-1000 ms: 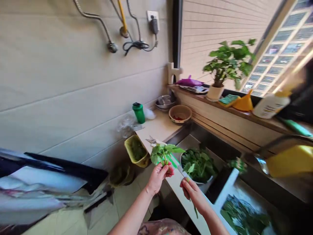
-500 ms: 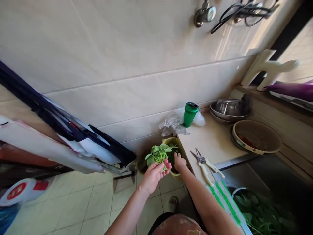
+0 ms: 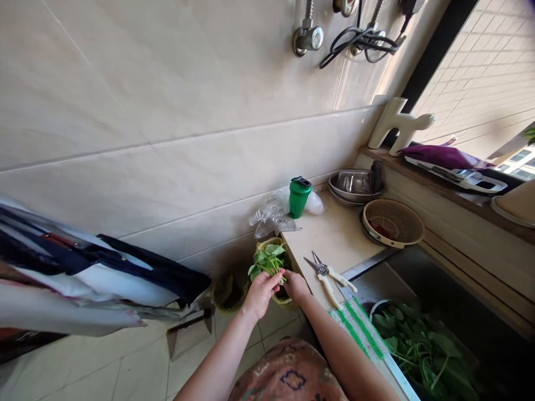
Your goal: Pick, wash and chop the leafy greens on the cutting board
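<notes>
A small bunch of leafy greens [image 3: 268,258] is gripped by its stems in my left hand [image 3: 261,292], leaves pointing away from me. Close beside it, my right hand [image 3: 296,287] is closed, its fingertips pinching at the stem ends next to my left fingers. Both hands are over a bin with a yellow liner [image 3: 264,244], whose inside is mostly hidden. On the counter to the right lie white-handled pruning shears [image 3: 328,275], blades apart. More leafy greens [image 3: 422,340] fill a container in the sink.
A green cup [image 3: 299,197] stands by clear plastic bags [image 3: 271,211] at the wall. A beige colander [image 3: 393,223] and metal bowls [image 3: 353,189] are farther right. A green-striped cloth [image 3: 359,328] lies on the sink edge. A second bin [image 3: 228,292] and hanging bags [image 3: 125,273] are left.
My right hand has come up out of the bin to the stems in my left hand. The view has turned right, showing more of the window and sink.
</notes>
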A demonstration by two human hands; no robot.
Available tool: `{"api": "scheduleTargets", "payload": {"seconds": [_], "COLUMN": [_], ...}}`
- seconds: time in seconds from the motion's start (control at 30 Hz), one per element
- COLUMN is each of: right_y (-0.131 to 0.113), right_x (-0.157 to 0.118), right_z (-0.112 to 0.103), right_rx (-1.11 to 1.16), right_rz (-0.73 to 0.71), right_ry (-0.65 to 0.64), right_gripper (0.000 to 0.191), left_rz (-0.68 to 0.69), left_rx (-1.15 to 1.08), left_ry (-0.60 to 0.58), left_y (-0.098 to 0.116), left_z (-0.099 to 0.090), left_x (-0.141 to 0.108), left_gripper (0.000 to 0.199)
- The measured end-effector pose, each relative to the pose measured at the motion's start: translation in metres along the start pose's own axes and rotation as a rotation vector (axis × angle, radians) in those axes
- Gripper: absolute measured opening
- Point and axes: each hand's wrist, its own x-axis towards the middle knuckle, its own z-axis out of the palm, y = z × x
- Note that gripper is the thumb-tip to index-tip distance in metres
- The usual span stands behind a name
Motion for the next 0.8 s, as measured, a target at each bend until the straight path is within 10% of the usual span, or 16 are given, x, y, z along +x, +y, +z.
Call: {"api": "scheduleTargets", "payload": {"seconds": [0.27, 0.47, 0.8], "right_y": [-0.009, 0.0, -0.018], "right_x": [0.018, 0.006, -0.08], "right_z": [0.001, 0.022, -0.02], "right_rx": [0.064, 0.094, 1.019], "right_rz": [-0.041, -0.016, -0.061], "right_ry": [0.169, 0.156, 0.278], "right_gripper": [0.019, 0.017, 0.028], "left_rz": [0.17, -0.017, -0.313], "left_rx": [0.318, -0.084, -0.337], "left_ry": [0.014, 0.081, -0.112], "left_y": [-0.003, 0.004, -0.018], "left_z": [-0.031, -0.041, 0.02], "left_x": [0.003, 0.007, 0.019], "left_gripper": [0.027, 0.022, 0.026]}}
